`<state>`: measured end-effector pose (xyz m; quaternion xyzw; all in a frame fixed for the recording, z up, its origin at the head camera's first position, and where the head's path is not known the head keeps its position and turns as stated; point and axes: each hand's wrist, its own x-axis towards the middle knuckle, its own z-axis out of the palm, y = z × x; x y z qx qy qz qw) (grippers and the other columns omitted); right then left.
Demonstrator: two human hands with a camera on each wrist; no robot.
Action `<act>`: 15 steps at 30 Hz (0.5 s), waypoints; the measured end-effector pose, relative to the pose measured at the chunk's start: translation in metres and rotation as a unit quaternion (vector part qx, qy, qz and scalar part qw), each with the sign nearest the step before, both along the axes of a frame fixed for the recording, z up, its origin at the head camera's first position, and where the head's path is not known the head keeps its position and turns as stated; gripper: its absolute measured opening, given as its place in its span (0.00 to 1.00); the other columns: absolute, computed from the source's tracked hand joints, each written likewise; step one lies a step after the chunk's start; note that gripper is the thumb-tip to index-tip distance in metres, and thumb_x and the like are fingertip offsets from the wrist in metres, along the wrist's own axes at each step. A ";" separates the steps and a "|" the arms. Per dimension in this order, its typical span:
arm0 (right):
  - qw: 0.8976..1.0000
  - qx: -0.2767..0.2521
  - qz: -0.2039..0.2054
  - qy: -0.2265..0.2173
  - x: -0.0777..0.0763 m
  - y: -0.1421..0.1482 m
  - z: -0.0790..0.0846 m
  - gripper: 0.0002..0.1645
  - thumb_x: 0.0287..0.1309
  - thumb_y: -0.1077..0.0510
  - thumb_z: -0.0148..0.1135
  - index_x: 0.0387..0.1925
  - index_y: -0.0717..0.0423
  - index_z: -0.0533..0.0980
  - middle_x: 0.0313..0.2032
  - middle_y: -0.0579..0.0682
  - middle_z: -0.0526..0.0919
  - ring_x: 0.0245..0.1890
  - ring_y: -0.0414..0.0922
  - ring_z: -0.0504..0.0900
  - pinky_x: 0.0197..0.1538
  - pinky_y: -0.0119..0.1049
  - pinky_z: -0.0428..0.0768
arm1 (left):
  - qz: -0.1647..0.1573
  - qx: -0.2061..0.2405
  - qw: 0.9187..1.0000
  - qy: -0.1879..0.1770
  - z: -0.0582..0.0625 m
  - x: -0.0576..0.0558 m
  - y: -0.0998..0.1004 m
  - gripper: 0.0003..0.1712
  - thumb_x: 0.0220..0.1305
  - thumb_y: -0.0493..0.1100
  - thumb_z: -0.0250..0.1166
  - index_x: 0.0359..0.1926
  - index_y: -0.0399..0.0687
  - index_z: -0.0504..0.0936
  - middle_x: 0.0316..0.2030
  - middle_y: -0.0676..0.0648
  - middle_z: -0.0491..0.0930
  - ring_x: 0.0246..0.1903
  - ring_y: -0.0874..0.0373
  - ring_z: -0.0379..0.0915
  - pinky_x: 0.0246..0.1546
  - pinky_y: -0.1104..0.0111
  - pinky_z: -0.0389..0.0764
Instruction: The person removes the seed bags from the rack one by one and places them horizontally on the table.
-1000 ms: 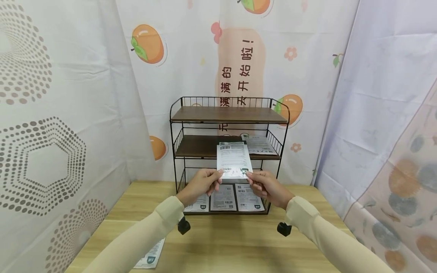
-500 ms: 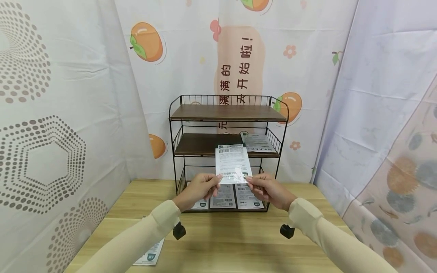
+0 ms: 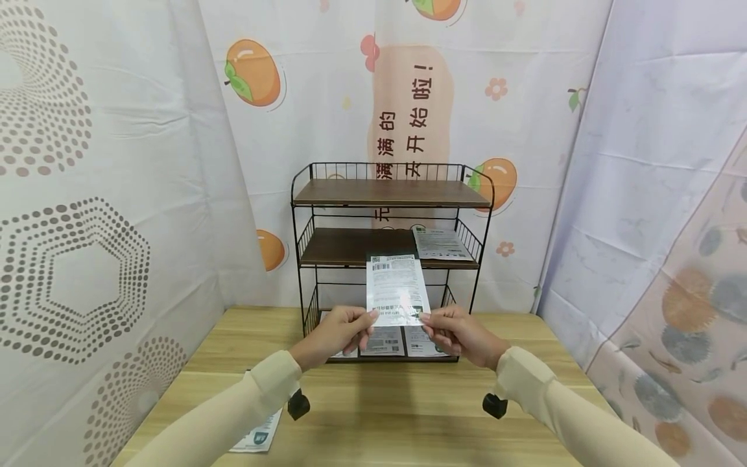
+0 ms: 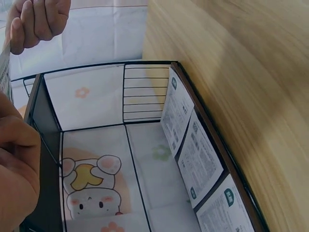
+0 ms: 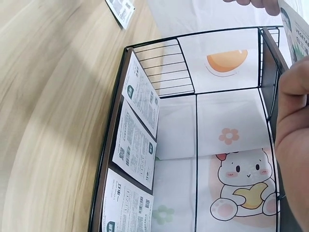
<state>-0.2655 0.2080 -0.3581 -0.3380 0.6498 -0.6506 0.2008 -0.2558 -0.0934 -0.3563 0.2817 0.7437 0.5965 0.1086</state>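
Both hands hold a flat white printed packet [image 3: 398, 290] in front of the rack's middle shelf in the head view. At its near left corner, my left hand [image 3: 341, 331] pinches it between thumb and fingers. My right hand [image 3: 461, 332] pinches the near right corner the same way. Green lettering starting "VEGETA" shows on the packet's other face [image 5: 298, 31] in the right wrist view. On the bottom shelf lie three similar packets [image 4: 200, 157] side by side, partly hidden by the held one in the head view. Another packet [image 3: 441, 244] lies at the right of the middle shelf.
The black wire rack has a brown top shelf [image 3: 391, 192] and middle shelf [image 3: 344, 246], with wire rails at the sides. It stands on a wooden table [image 3: 373, 415]. One more packet [image 3: 259, 433] lies at the table's front left, partly under the left sleeve. Printed curtains [image 3: 327, 78] surround the table.
Both hands have drawn the packet back and down in the head view, from overlapping the middle shelf more to lying mostly below its edge. Both keep their pinch.
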 end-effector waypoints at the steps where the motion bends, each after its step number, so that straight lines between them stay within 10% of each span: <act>1: 1.000 0.002 0.000 -0.002 0.001 0.000 -0.001 0.22 0.80 0.56 0.50 0.27 0.59 0.74 0.16 0.41 0.67 0.13 0.32 0.62 0.17 0.29 0.58 | -0.003 -0.001 1.000 0.000 -0.001 0.001 -0.001 0.27 0.78 0.59 0.56 0.30 0.41 0.78 0.20 0.47 0.78 0.14 0.61 0.59 0.15 0.72 0.62; 15: 1.000 0.013 0.004 -0.011 0.013 0.000 -0.008 0.21 0.79 0.56 0.51 0.26 0.59 0.76 0.16 0.41 0.69 0.13 0.32 0.62 0.17 0.27 0.60 | -0.031 -0.005 0.999 0.018 -0.015 0.007 -0.006 0.29 0.79 0.58 0.55 0.33 0.35 0.77 0.21 0.47 0.79 0.14 0.62 0.60 0.15 0.73 0.63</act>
